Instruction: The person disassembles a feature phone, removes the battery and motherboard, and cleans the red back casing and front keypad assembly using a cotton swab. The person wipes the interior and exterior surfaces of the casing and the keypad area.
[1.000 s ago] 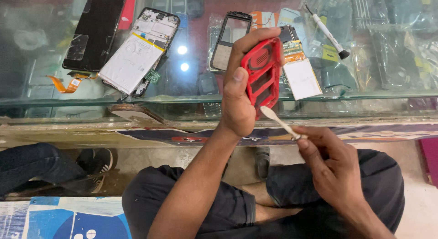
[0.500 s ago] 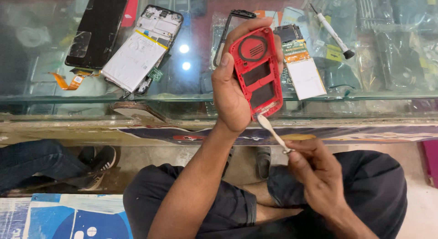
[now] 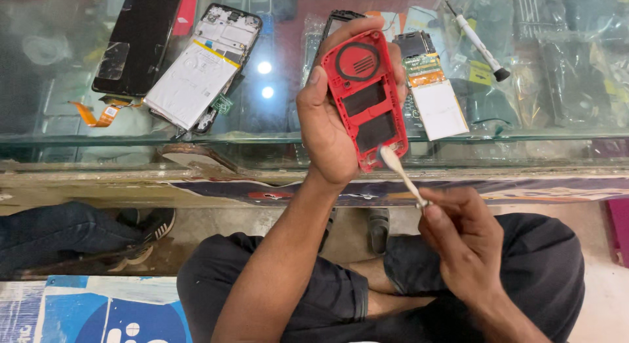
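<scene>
The left hand [image 3: 327,130] held a red phone housing [image 3: 367,94] upright; at its five o'clock, the right hand [image 3: 465,241] pressed a white spudger [image 3: 401,176] against its lower edge.

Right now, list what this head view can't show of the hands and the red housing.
- Red housing: outer face turned away; left edge covered by left hand.
- White tool: handle end buried in right hand.
- Tool tip touching the housing or not: too small to tell.

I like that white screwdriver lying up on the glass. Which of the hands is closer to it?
The left hand, though holding the red phone housing, is up at the glass counter, nearer the screwdriver. The right hand is lower, over the lap, holding a white stick tool.
</scene>
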